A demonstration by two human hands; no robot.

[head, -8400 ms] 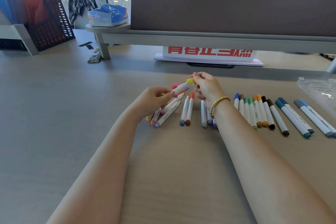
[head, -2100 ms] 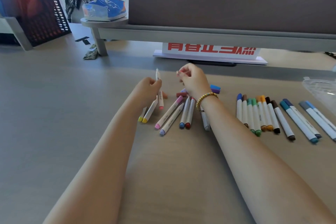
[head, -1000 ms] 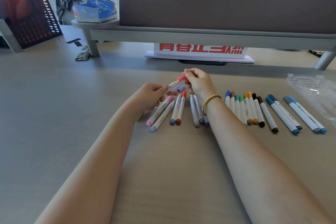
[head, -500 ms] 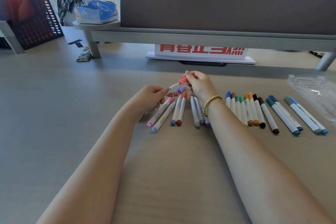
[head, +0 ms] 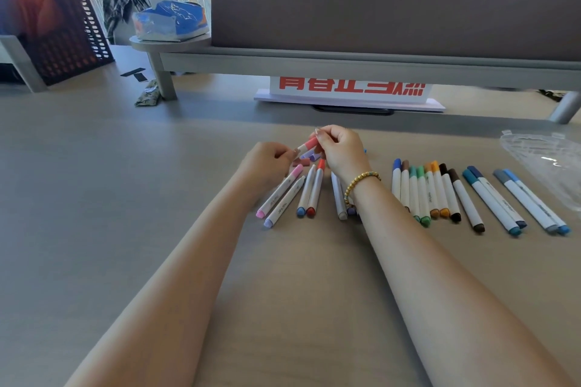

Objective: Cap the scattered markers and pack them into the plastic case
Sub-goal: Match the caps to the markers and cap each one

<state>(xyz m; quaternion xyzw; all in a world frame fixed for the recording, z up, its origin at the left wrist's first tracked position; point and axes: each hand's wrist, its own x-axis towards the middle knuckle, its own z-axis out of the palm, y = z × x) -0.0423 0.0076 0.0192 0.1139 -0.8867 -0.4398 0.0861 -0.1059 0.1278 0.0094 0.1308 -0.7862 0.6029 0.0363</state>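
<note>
While the desk and the clear plastic case at far right look as they did half a second ago, the change lies between the hands: the left hand pinches the marker barrel and the right hand has closed its fingertips on the coral cap, now pressed nearer home. Capping seems almost done; the row of capped markers lies unpacked.

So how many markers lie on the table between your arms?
5: pink, lilac, blue, red and grey, left to right. The right wrist may hide more.
</note>
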